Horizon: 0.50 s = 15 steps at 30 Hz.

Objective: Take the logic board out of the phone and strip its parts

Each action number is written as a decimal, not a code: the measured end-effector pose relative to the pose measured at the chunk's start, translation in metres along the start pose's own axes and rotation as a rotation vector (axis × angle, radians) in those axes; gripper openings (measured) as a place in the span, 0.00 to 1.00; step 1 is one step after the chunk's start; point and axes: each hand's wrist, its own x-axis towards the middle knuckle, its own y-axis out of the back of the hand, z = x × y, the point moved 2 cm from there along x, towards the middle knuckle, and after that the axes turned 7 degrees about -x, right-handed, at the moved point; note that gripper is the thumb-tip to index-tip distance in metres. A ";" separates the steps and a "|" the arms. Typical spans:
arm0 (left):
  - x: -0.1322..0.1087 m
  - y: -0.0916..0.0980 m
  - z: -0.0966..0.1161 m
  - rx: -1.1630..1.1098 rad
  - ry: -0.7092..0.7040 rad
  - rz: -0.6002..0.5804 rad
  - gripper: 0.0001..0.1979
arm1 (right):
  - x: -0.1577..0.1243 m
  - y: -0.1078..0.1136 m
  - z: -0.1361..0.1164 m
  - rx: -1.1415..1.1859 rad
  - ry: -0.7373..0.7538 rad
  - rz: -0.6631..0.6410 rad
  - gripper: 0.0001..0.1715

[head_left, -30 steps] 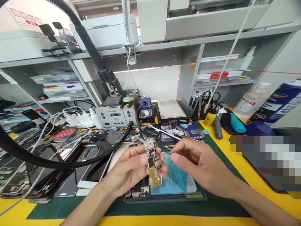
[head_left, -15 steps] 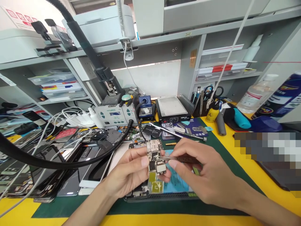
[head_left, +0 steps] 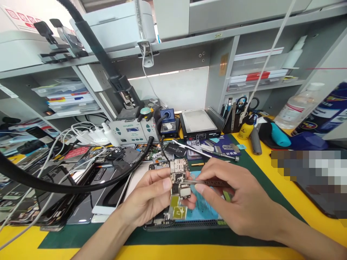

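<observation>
My left hand [head_left: 154,193] is closed around the edges of a phone circuit board [head_left: 179,168], held up above the mat with its chips and metal shields facing me. Between the thumb and fingers of my right hand [head_left: 230,195] are metal tweezers [head_left: 214,183], lying almost level. Their tip reaches the middle of the board, by a dark chip area; whether it touches is too small to tell. Below the board lie an opened phone [head_left: 159,220] and a blue pad [head_left: 203,206], partly hidden by my hands.
A green mat [head_left: 260,202] covers the yellow bench. Several phones [head_left: 81,206] are piled at the left, crossed by a thick black hose [head_left: 81,189]. A rework station [head_left: 132,131] and a heating plate [head_left: 197,122] stand behind. Bottles [head_left: 300,104] stand at the right.
The view has shifted very slightly. Both hands keep their hold on the board and the tweezers, with the tweezer tip still at the board's middle.
</observation>
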 end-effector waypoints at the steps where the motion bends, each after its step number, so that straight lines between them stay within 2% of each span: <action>1: -0.001 0.000 0.000 0.006 0.010 0.024 0.11 | -0.001 0.000 0.000 -0.015 0.000 0.005 0.07; 4: -0.004 0.000 -0.001 0.017 0.024 0.068 0.12 | -0.002 -0.001 0.002 -0.050 -0.001 0.010 0.06; 9: -0.005 0.003 -0.004 0.024 0.055 0.070 0.12 | -0.002 -0.002 0.005 -0.088 0.007 0.030 0.05; 15: -0.003 0.004 -0.005 -0.008 0.021 0.063 0.12 | -0.003 0.000 0.006 -0.013 0.002 0.026 0.06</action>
